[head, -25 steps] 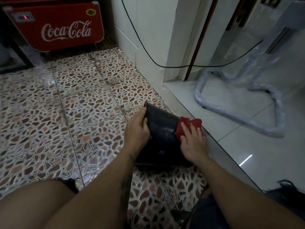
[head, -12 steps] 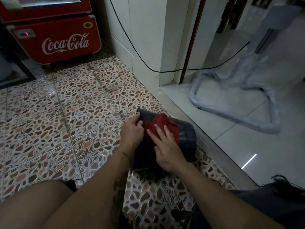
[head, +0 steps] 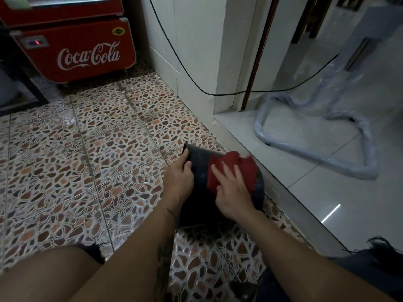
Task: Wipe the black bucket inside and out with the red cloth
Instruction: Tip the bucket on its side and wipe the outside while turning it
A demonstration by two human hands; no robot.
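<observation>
Floor (head: 91, 162): pebble-patterned glossy tiles, carrying the bucket; pale smooth tiles beyond a raised sill on the right.
Cooler (head: 72, 46): red, Coca-Cola lettering, standing far beyond the left fingers at top left.
Wrapped frame (head: 340, 164): bent tube in clear plastic, lying on the pale tiles well to the right of the right fingers.
Cable (head: 196, 83): black, hanging across the white wall, well beyond both hands.
Black bucket (head: 198, 168): tipped on its side on the floor, between the two hands, close against the sill; rim pinched by the left fingers, side wall under the right fingers.
Red cloth (head: 237, 164): spread over the upper side of the bucket, directly beneath and beyond the right fingers; far edge blurred.
Left hand (head: 178, 179): fingers (head: 185, 158) curled closed over the bucket's rim, gripping it, thumb against the outer wall.
Right hand (head: 233, 192): fingers (head: 226, 171) spread flat and open, pressing the cloth onto the bucket, not curled around anything.
</observation>
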